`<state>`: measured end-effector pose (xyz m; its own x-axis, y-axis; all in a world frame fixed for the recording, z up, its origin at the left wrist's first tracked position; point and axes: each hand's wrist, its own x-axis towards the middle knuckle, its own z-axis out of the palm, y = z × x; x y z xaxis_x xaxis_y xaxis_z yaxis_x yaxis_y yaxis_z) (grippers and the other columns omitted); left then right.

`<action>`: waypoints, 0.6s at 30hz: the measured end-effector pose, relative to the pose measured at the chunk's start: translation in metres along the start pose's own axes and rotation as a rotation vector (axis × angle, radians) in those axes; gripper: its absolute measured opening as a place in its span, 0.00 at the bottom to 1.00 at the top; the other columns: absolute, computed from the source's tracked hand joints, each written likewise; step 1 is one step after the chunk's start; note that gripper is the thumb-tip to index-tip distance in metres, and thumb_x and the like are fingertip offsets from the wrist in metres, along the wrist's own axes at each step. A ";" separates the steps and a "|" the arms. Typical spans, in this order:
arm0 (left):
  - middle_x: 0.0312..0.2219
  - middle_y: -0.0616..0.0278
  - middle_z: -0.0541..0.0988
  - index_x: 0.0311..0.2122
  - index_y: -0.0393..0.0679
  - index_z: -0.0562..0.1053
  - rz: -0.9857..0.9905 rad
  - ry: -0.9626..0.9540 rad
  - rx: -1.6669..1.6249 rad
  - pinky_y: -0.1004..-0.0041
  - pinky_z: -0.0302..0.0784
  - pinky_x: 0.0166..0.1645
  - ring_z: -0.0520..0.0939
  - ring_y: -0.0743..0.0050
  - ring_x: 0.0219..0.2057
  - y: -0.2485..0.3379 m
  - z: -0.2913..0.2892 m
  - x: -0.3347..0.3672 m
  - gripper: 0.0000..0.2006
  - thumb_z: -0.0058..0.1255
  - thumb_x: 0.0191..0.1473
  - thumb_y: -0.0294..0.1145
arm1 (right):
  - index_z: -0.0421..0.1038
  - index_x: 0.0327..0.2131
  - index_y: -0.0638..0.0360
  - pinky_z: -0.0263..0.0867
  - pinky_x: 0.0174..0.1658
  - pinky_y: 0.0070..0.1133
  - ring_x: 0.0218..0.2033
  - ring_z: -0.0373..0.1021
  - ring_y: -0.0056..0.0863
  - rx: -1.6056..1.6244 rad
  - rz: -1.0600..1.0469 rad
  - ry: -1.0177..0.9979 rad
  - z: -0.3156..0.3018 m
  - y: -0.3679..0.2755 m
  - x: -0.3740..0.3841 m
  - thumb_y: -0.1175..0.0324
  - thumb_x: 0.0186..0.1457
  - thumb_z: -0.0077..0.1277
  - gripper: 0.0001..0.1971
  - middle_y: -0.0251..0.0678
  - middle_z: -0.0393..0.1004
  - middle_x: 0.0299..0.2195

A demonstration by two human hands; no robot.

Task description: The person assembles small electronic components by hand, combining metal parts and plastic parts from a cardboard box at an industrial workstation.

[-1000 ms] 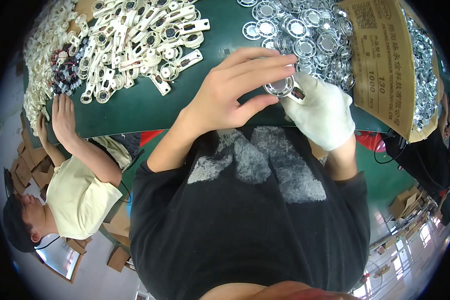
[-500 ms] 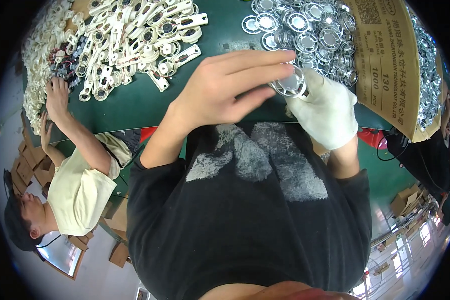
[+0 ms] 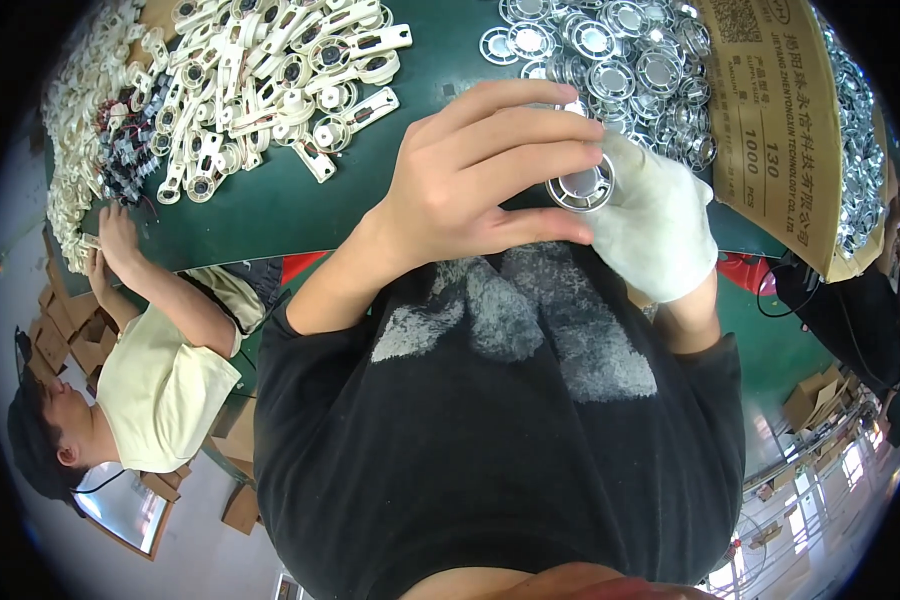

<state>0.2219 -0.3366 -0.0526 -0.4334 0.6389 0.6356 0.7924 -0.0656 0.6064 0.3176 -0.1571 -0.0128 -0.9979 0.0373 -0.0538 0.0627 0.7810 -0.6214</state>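
A round silvery ring-shaped part (image 3: 583, 186) with a paler disc in its middle is in front of my chest, just above the table's near edge. My right hand (image 3: 658, 222), in a white glove, is closed on it at its right side. My bare left hand (image 3: 470, 178) reaches in from the left, its fingers stretched out and its thumb spread well below them. The left fingertips overlap the upper rim of the part; whether they touch it I cannot tell. Many similar silvery round parts (image 3: 615, 80) lie heaped just beyond the hands.
White handle-shaped pieces with round ends (image 3: 290, 70) are piled on the green table (image 3: 440, 50) to the left. An open cardboard box (image 3: 770, 130) with silvery parts stands at the right. A co-worker (image 3: 160, 400) reaches toward a pile of dark wired pieces (image 3: 130, 140) at far left.
My left fingers and thumb have spread wider apart around the silvery part. The part has shifted slightly down in my gloved right hand. The co-worker's hand has drawn back from the dark pieces.
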 end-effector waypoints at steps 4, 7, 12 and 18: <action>0.44 0.52 0.84 0.44 0.37 0.80 0.008 0.023 0.021 0.62 0.82 0.50 0.84 0.49 0.47 0.000 0.002 -0.002 0.25 0.74 0.40 0.37 | 0.78 0.41 0.53 0.75 0.32 0.33 0.29 0.79 0.42 0.015 -0.039 0.016 0.001 0.003 -0.001 0.62 0.51 0.62 0.14 0.42 0.80 0.26; 0.46 0.52 0.84 0.45 0.36 0.80 -0.066 0.021 -0.080 0.61 0.79 0.53 0.82 0.48 0.50 -0.005 -0.009 -0.001 0.22 0.71 0.41 0.24 | 0.79 0.41 0.51 0.75 0.32 0.35 0.29 0.79 0.43 -0.120 0.066 -0.092 -0.007 -0.010 0.003 0.59 0.53 0.61 0.13 0.42 0.80 0.26; 0.49 0.49 0.83 0.46 0.38 0.81 -0.160 -0.055 -0.205 0.59 0.79 0.53 0.79 0.46 0.55 -0.007 -0.015 -0.007 0.21 0.68 0.41 0.19 | 0.79 0.42 0.49 0.76 0.33 0.35 0.30 0.80 0.43 -0.080 0.080 -0.070 -0.006 -0.011 0.003 0.58 0.55 0.60 0.12 0.42 0.81 0.26; 0.49 0.47 0.83 0.44 0.40 0.83 -0.081 -0.031 -0.114 0.62 0.81 0.51 0.81 0.45 0.54 -0.010 -0.011 -0.008 0.22 0.72 0.39 0.23 | 0.79 0.42 0.50 0.76 0.33 0.34 0.30 0.80 0.44 -0.003 0.091 -0.030 -0.004 -0.009 0.002 0.58 0.55 0.60 0.13 0.42 0.81 0.26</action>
<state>0.2130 -0.3497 -0.0582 -0.4791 0.6692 0.5681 0.7005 -0.0985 0.7068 0.3150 -0.1615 -0.0044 -0.9870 0.0900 -0.1335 0.1534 0.7772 -0.6102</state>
